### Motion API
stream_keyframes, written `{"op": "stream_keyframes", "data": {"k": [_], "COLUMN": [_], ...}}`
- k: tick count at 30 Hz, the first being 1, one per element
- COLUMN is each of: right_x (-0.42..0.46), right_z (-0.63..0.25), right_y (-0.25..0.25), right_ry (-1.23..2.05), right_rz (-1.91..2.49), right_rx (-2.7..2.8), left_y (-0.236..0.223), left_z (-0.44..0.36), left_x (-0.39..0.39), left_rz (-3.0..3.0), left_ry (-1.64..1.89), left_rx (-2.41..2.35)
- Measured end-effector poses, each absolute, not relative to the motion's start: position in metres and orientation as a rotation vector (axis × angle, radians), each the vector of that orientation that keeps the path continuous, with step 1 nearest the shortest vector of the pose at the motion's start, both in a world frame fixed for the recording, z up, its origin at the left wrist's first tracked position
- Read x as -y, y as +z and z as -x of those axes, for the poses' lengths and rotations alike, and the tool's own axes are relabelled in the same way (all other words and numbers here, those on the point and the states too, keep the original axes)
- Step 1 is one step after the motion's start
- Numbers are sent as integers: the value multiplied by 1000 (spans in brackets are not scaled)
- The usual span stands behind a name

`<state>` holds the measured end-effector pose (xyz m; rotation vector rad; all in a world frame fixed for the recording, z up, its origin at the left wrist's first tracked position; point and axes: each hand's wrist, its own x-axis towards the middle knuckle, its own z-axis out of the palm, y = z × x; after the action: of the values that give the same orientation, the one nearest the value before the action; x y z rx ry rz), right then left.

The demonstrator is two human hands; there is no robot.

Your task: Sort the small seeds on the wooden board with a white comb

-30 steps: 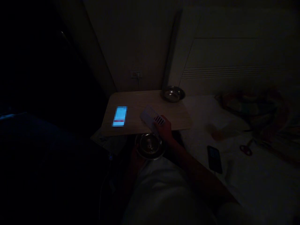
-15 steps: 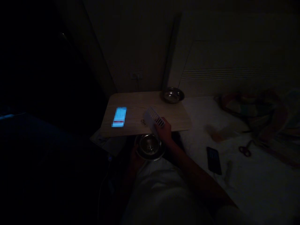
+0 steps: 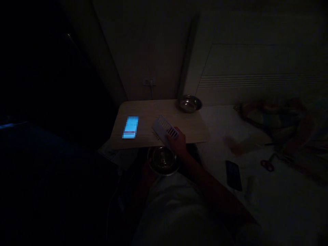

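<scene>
The room is very dim. My right hand [image 3: 179, 143] is closed around a white slotted plastic box [image 3: 162, 130], held tilted low over the front of the small wooden table [image 3: 146, 109]. Small dark bits [image 3: 155, 136] lie on the tabletop at the box's left edge. Just below the table's front edge, my left hand [image 3: 149, 172] grips the left rim of a steel bowl [image 3: 164, 160]. Some small bits show inside that bowl. Most of the left hand's fingers are hidden by the bowl and the dark.
A lit phone [image 3: 130, 127] lies on the table's left, a second steel bowl [image 3: 189, 104] at its back right corner. On the white bedding to the right are a dark phone [image 3: 233, 175], red-handled scissors [image 3: 267, 165] and rumpled cloth. A plugged socket [image 3: 149, 81] is behind.
My right hand has shifted the white slotted box slightly left over the table, and more dark bits show beside it. The left hand and bowl stay nearly in place.
</scene>
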<state>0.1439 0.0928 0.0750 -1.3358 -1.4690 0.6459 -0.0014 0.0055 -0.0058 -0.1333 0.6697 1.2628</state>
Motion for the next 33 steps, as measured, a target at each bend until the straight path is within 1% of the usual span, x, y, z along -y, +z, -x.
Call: {"op": "stream_keyframes", "data": {"k": [6, 10, 17, 21, 25, 33], "right_x": [-82, -80, -84, -84, -83, -78], "right_z": [-145, -149, -157, -153, -152, -157], "right_y": [70, 65, 68, 70, 69, 72], "right_ry": [700, 692, 596, 616, 617, 663], "right_rz": [1314, 1323, 1389, 1355, 1356, 1330], "right_rx": [1474, 1456, 1442, 1522, 1519, 1526], "left_y": [-2, -3, -6, -12, -16, 1], "left_z": [1, 1, 2, 2, 3, 0], "left_x": [-5, -5, -6, -8, -7, -6], "left_rz": [169, 168, 134, 149, 183, 195], "left_ry": [1194, 1232, 1247, 1305, 1262, 1231], "left_rx": [-744, -780, -722, -694, -698, -695]}}
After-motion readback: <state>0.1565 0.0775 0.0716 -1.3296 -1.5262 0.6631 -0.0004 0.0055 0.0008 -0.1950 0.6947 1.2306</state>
